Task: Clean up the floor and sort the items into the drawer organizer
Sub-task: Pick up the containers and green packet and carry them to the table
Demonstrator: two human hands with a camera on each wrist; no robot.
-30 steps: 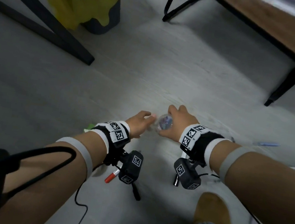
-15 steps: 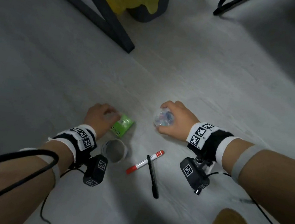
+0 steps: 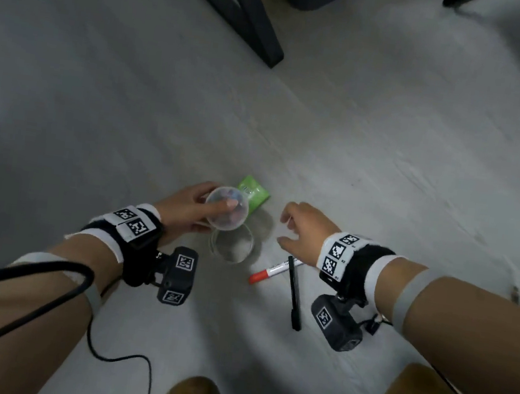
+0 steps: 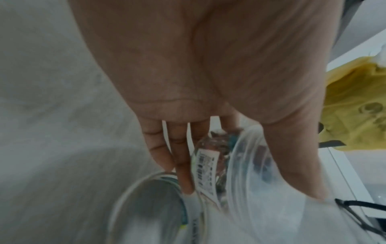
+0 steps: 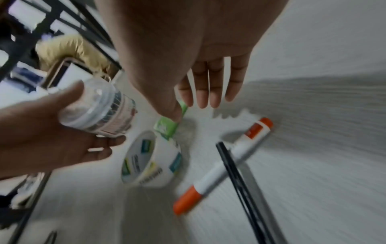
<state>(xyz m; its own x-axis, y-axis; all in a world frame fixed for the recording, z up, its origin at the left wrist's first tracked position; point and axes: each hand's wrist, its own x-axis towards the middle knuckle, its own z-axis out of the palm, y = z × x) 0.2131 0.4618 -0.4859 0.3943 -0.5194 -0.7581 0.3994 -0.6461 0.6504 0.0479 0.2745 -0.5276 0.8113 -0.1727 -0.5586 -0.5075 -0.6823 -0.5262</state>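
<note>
The jar [image 3: 226, 209] has passed from my right hand to my left hand [image 3: 185, 210], which now grips it above the tape roll [image 3: 232, 242]; its contents look like clips, though blur hides them. The green box [image 3: 252, 193] lies on the floor just beyond. My right hand [image 3: 305, 232] hangs empty, fingers loose, over the crossed marker [image 3: 271, 270] and black pen [image 3: 293, 291].

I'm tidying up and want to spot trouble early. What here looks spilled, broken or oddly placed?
Nothing looks spilled or broken. The tape roll, green packet, marker and black pen lie loose on the floor, the pen crossing the marker. The left hand holds a closed clear jar; the right hand is empty.
</note>
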